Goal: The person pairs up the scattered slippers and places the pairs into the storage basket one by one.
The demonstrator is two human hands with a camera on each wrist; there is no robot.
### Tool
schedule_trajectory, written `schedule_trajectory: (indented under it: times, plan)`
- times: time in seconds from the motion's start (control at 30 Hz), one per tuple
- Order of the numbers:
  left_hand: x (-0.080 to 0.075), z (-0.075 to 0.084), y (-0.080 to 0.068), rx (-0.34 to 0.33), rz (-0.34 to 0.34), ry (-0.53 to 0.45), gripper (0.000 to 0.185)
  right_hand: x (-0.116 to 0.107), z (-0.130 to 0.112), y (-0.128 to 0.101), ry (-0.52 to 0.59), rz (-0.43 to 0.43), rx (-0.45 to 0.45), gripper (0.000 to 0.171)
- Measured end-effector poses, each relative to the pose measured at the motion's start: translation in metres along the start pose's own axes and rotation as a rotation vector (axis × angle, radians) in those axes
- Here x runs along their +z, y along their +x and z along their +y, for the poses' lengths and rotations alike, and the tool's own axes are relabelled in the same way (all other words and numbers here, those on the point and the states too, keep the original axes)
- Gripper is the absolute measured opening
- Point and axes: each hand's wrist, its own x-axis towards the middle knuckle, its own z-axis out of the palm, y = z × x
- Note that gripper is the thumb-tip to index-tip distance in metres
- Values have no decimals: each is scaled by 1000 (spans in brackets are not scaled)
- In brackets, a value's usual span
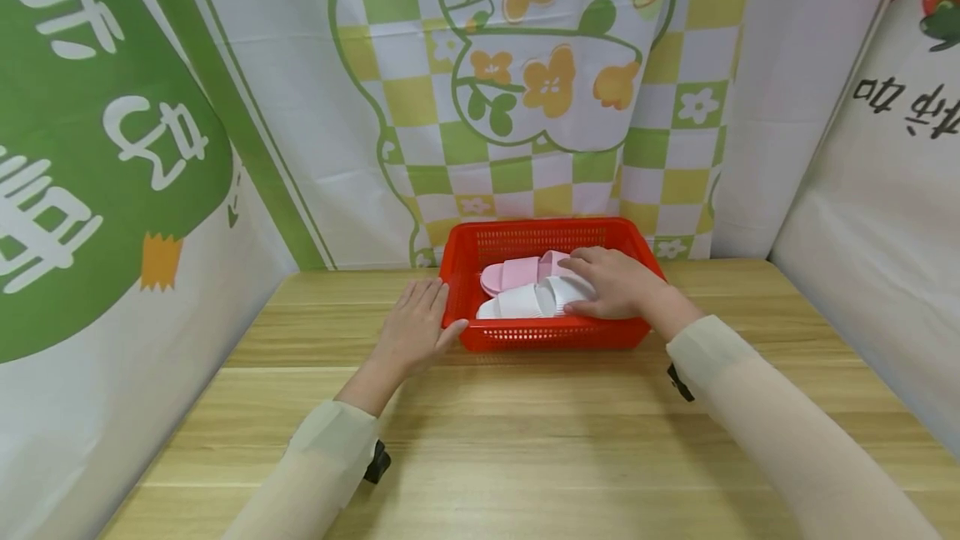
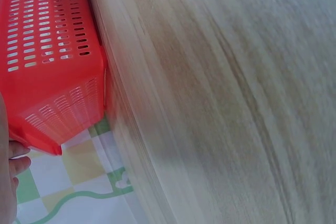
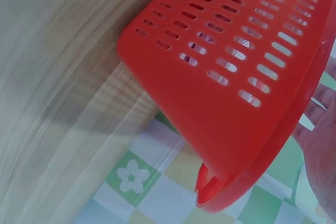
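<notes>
A red perforated plastic basket (image 1: 551, 333) stands on the wooden table against the back cloth. Inside, a pink slipper (image 1: 517, 273) lies behind a white slipper (image 1: 521, 302), both with toes toward the left. My left hand (image 1: 412, 327) touches the basket's left rim, its fingers extended and thumb spread toward the front corner. Over the right part of the basket reaches my right hand (image 1: 615, 283), fingers spread above the heel ends of the slippers, thumb beside the white one. That hand partly covers both slippers. In the right wrist view, its fingers show beyond the basket wall (image 3: 210, 114).
The wooden table (image 1: 525, 440) spreads in front of the basket. A green and yellow checked cloth (image 1: 525, 173) hangs behind it. White printed cloths (image 1: 885, 232) close off both sides. A black strap piece (image 1: 377, 462) shows under the left wrist.
</notes>
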Motion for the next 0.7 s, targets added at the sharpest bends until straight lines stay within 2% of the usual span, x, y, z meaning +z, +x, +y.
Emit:
schedule_trajectory:
  times: [0.37,0.7]
  plan:
    - [-1,-6,-2,-5,-7,-10,74,-4,-3,-2,-16,15,-25,81]
    - [-12,-12,4,36,86,-15,70,-10,-3,-6,-42,46,-40,82]
